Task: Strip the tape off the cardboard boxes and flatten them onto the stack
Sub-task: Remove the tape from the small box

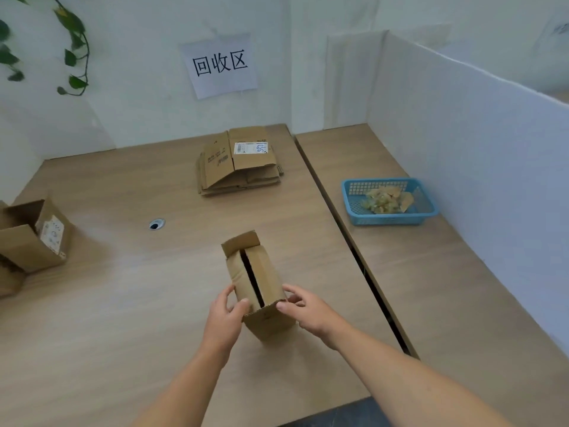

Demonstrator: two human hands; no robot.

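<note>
A small brown cardboard box [257,282] stands on the wooden table in front of me, its top flaps parted with a dark slit between them and one end flap raised at the far side. My left hand [224,315] grips its near left corner, thumb on the top flap. My right hand [303,308] holds the near right corner, thumb on the edge. A stack of flattened boxes [240,163] lies at the far middle of the table, the top one bearing a white label. No tape shows on the held box.
A blue plastic basket [389,200] with crumpled tape scraps sits on the right table. Opened boxes [34,235] stand at the left edge. A cable hole [156,224] is in the tabletop. A gap [363,272] divides the two tables; white partitions bound the right.
</note>
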